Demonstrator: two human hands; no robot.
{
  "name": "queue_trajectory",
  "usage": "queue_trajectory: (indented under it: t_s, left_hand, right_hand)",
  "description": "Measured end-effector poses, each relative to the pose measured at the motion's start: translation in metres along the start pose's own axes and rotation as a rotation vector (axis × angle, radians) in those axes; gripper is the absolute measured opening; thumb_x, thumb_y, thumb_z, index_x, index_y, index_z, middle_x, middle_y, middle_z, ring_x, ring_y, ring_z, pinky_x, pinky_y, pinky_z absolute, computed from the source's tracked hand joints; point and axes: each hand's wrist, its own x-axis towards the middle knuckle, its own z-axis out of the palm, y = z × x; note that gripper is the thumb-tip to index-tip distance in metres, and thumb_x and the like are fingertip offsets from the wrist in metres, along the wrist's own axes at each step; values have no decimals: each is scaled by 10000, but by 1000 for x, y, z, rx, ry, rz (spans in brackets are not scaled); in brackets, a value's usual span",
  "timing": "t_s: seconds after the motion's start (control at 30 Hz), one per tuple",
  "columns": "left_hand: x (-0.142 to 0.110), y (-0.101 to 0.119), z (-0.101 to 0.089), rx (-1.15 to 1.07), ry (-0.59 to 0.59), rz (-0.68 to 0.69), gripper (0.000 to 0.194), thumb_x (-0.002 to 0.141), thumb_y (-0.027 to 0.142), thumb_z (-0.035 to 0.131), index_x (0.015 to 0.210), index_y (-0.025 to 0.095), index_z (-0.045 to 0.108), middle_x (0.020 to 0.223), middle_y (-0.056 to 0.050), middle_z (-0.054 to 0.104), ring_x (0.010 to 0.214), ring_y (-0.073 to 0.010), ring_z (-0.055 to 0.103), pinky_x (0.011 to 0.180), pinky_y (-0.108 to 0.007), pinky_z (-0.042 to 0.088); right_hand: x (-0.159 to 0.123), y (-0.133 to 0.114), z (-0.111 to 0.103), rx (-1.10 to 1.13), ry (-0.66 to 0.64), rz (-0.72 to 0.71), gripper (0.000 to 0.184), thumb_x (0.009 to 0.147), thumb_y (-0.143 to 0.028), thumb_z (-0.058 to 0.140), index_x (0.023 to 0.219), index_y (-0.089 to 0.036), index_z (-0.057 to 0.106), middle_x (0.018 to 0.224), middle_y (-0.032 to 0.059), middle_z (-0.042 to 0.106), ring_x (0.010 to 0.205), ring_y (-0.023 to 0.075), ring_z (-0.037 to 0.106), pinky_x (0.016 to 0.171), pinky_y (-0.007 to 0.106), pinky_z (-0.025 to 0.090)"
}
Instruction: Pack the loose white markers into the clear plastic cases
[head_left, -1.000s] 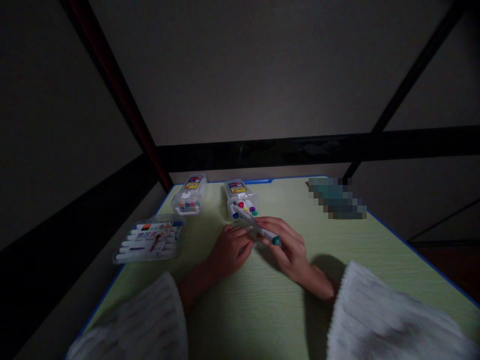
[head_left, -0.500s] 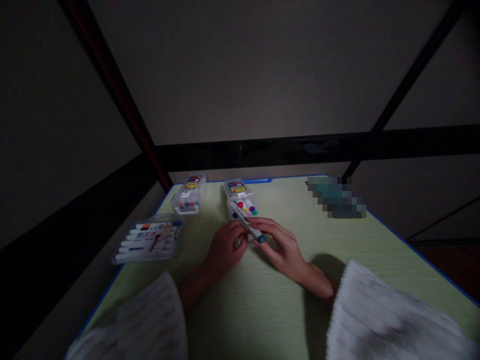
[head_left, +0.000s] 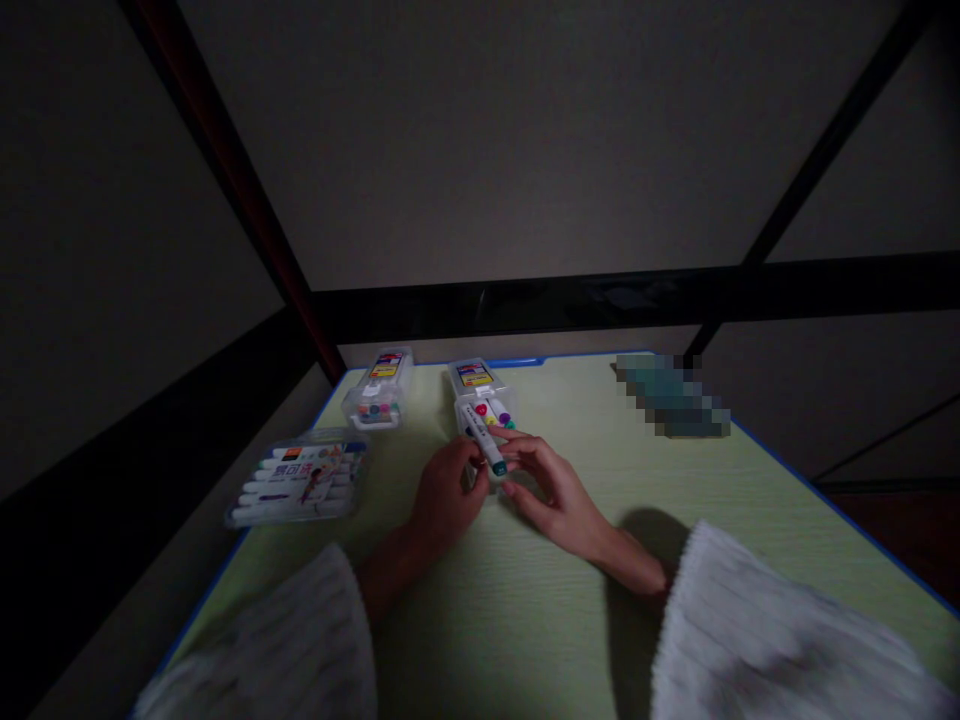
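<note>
A white marker (head_left: 486, 437) with a dark green end and printed lettering slants in front of the middle marker case (head_left: 475, 378). My left hand (head_left: 450, 492) is closed, its fingertips pinching the marker from the left side. Thumb and fingers of my right hand (head_left: 559, 497) are parted just right of the marker; its fingertips are close to the barrel, and whether they touch is hard to see. Behind the marker, the clear case shows several coloured marker ends, red, purple, yellow and green among them. My hands partly hide its front.
Another clear marker case (head_left: 381, 385) stands at the back left. Nearer lies a flat case of white markers (head_left: 300, 480) by the left edge. A blurred, pixelated object (head_left: 671, 395) lies at the back right. The pale green table (head_left: 525, 620) has a blue rim, with walls behind and left.
The marker has shifted slightly left and turned steeper, its green end swinging left. My right thumb and fingers have opened away from it, while my left hand stays close around it.
</note>
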Motion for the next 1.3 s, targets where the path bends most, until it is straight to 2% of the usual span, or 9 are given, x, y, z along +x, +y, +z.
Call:
queue_trajectory:
  t_s: [0.33,0.47,0.57,0.63,0.73,0.9,1.0,1.1,1.3]
  left_hand:
    - [-2,3,-4,117,234,108,196,618,95,540,784,192,501,677,22,583,625,-143,538,612,-252,430]
    - [-2,1,-6,128,253,201,251,654,93,553,886,186,525,702,17,599,625,-132,545,612,-249,441]
    - [-2,-1,-7,154,261,275,176,707,99,552,862,181,555,721,-3,608,650,-132,553,612,-244,449]
    - [-1,-2,-7,165,267,291,121,731,112,554,832,176,571,725,-14,611,655,-133,552,602,-240,450]
    - [-1,-2,-7,171,278,282,94,753,124,552,825,170,592,713,-17,610,645,-133,543,592,-239,447]
    - [0,-2,-7,182,264,269,118,766,119,544,854,162,609,711,-15,605,643,-130,533,588,-237,439]
    - [0,-4,-7,184,262,249,130,765,124,546,866,163,617,724,-18,603,648,-133,532,592,-240,440]
    - [1,-7,-6,181,257,214,152,753,112,547,869,172,625,728,-12,598,656,-133,538,603,-241,443]
    - [2,-10,-4,161,216,133,194,733,81,551,880,178,631,733,-5,585,657,-128,541,613,-240,444]
  right_hand:
    - [2,-2,-4,-190,-43,-83,350,821,-84,457,1143,-217,493,1234,104,485,1164,205,439,911,396,436]
    - [2,-2,-4,-220,-57,-123,374,829,-87,444,1173,-232,479,1218,94,489,1172,203,428,959,411,397]
    - [2,-1,-3,-249,-53,-129,379,835,-95,431,1188,-230,457,1169,99,505,1124,202,456,908,388,431]
    - [1,1,-3,-287,-47,-121,345,833,-98,422,1155,-216,465,1070,96,534,1006,193,511,827,356,465]
    - [0,3,-2,-348,-75,-85,278,828,-104,415,1081,-198,483,886,57,557,807,162,544,722,305,477]
    - [-2,5,-2,-413,-15,-5,178,831,-133,410,988,-182,478,745,18,563,672,139,545,630,258,460]
    - [-1,6,-3,-510,-73,-46,123,832,-135,391,843,-178,506,738,40,583,678,154,549,631,272,453]
    - [0,4,-4,-576,-141,-103,149,835,-133,376,826,-175,519,759,57,601,713,170,556,659,291,454]
    - [0,4,-3,-615,-169,-107,151,842,-137,377,821,-175,521,746,58,596,702,175,546,650,296,450]
